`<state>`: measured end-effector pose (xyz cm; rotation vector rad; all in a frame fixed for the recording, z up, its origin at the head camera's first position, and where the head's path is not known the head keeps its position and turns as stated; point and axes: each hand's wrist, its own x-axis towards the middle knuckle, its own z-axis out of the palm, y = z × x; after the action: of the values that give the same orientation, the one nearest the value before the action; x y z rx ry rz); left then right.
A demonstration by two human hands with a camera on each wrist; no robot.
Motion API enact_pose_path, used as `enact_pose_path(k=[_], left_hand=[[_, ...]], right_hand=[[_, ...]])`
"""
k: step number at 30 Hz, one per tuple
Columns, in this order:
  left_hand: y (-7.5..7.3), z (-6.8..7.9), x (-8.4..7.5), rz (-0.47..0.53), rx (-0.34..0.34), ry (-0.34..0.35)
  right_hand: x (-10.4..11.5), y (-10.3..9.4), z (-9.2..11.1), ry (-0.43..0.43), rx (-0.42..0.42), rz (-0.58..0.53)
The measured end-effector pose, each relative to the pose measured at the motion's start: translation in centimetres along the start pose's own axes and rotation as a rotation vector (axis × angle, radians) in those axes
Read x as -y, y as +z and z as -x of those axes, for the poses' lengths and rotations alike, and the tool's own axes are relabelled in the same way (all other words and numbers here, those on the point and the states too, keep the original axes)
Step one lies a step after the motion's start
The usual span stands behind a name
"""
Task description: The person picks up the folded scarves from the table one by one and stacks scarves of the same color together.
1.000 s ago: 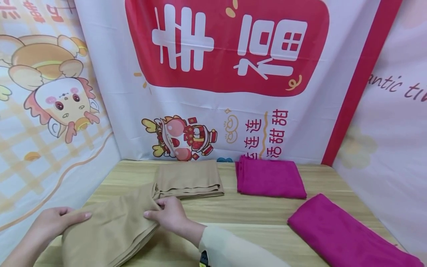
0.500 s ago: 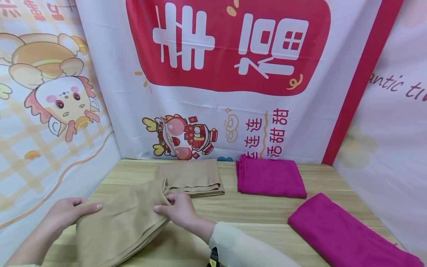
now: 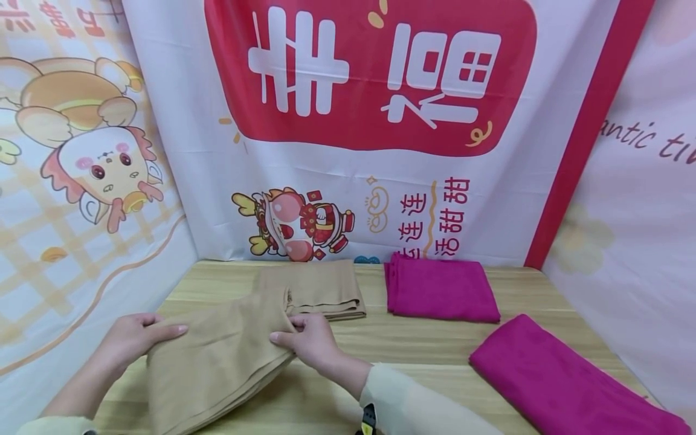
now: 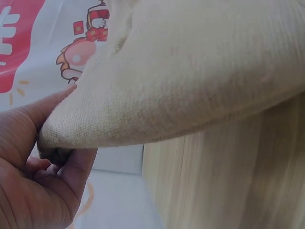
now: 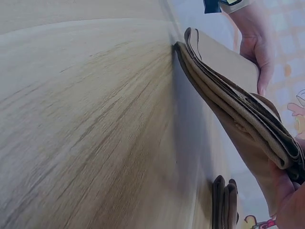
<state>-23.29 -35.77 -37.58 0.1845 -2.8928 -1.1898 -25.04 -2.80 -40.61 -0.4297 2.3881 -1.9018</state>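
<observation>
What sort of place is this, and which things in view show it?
Probably a makeshift indoor booth for tabletop work: printed hangings close in the left, back and right sides of a wood-grain table, where folded magenta cloths lie.

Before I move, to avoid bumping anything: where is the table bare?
The table is bare between the right sleeve, far magenta cloth and near magenta cloth, and left of the folded tan cloth. It's crowded at near left: left hand, right hand and held tan cloth.
</observation>
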Motion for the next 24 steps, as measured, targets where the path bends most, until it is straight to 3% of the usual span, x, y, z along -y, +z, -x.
enact_pose_path(k=[10,24], left_hand=[[1.2,-0.7,-1.7,-0.012,0.003,0.043],[3.1,-1.9,-4.0,0.03,0.017,0.104]], right_hand=[[-0.3,-2.3,0.5,0.006,-0.013,0.006],[-0.4,-5.5,1.4,0.071,0.027,-0.122]])
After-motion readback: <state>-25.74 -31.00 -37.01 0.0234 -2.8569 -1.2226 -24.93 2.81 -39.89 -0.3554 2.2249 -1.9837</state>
